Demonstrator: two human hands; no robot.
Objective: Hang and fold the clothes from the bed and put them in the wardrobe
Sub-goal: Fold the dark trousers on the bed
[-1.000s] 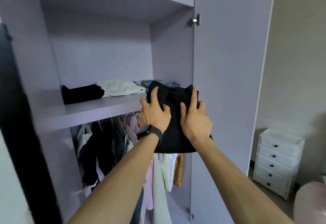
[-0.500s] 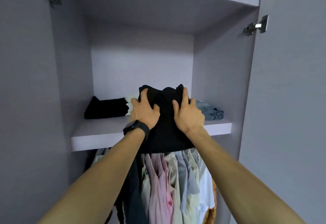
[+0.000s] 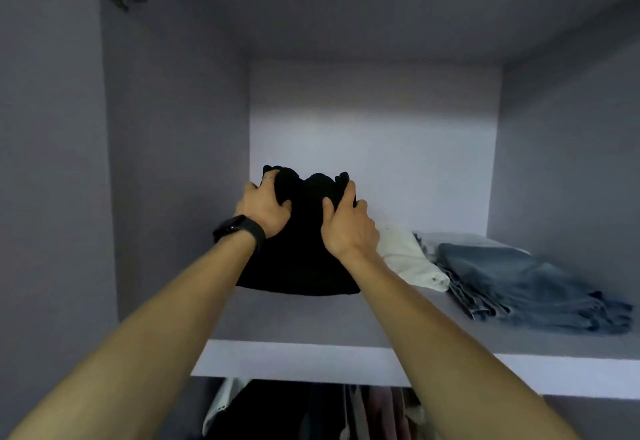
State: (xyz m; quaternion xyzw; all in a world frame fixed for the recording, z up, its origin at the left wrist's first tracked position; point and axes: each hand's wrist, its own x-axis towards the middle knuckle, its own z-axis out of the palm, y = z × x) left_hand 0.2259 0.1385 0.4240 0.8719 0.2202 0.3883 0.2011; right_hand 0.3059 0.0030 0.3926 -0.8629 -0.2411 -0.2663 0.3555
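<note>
Both hands grip folded black garment [image 3: 298, 259] on wardrobe shelf [image 3: 346, 356]. L hand [image 3: 265, 209] clutches its left side, R hand [image 3: 348, 228] its right.

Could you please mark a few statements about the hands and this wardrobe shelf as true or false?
1. The left hand and the right hand both grip the black garment. True.
2. The white garment lies left of the black garment. False: it lies to its right, between it and the jeans.
3. A dark band sits on the left wrist. True.
4. The jeans hang from a rail. False: they lie folded on the shelf, towards its right end.
5. The hanging clothes are below the shelf. True.
</note>
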